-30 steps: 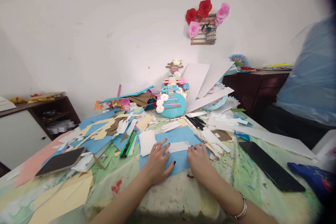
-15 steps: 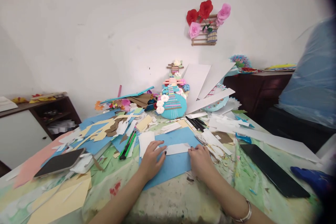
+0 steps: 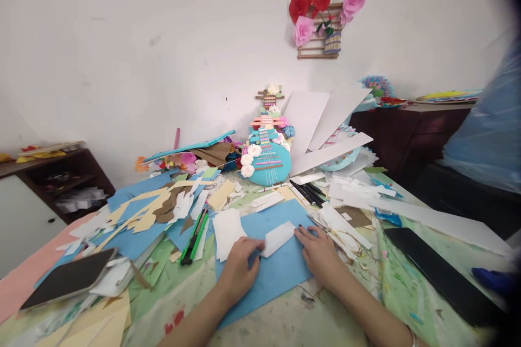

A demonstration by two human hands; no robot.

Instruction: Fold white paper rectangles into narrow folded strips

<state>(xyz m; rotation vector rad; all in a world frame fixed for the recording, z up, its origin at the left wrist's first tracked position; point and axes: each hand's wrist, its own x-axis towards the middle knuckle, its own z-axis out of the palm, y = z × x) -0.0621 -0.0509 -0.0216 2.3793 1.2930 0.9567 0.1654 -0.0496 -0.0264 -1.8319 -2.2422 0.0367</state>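
Observation:
A small strip of white paper (image 3: 279, 239) lies at a slant on a blue sheet (image 3: 280, 276) in front of me. At its lower left end, my left hand (image 3: 244, 265) is closed, thumb and forefinger around the paper's end. The fingertips of my right hand (image 3: 321, 252) rest at the strip's upper right end, its fingers stretched out and apart. To the left, a small stack of white paper pieces (image 3: 228, 232) overlaps the blue sheet. Scissors (image 3: 345, 238) lie just beyond my right hand, partly among white scraps.
A green utility knife (image 3: 194, 237) and paper scraps lie left, near a phone (image 3: 69, 276). Black pens (image 3: 307, 192) lie behind the sheet, before a turquoise paper lute (image 3: 271, 165) with white flowers. A long black object (image 3: 443, 274) lies at right.
The white strip has turned so its right end points farther away, and it looks shorter. My right hand's fingers have spread from a closed grip. The view has shifted slightly.

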